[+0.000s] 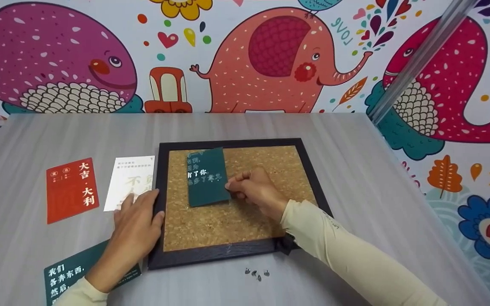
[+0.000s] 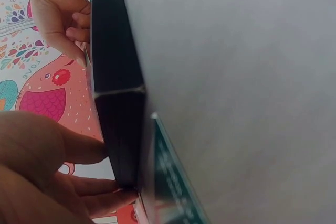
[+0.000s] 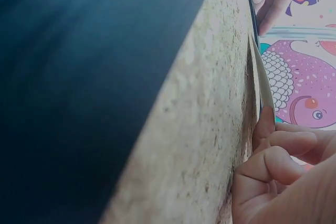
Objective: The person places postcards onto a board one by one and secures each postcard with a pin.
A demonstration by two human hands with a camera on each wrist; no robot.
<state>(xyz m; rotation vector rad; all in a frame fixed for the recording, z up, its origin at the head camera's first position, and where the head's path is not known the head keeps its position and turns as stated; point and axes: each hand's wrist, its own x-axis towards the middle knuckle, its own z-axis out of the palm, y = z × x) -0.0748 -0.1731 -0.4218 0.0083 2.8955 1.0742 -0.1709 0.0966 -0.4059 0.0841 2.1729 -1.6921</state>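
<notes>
A small dark green card with white and silver writing lies on the upper left part of a cork board with a black frame. My right hand pinches the card's right edge between thumb and fingers. In the right wrist view, that edge of the card stands tilted up off the cork. My left hand rests at the frame's left side, thumb and a fingertip against it. Its other fingers lie over the lower part of a white card.
Left of the board lie a red card and a larger dark green card, partly under my left forearm. Several small metal thumbtacks lie on the grey table in front of the frame. A patterned wall stands behind.
</notes>
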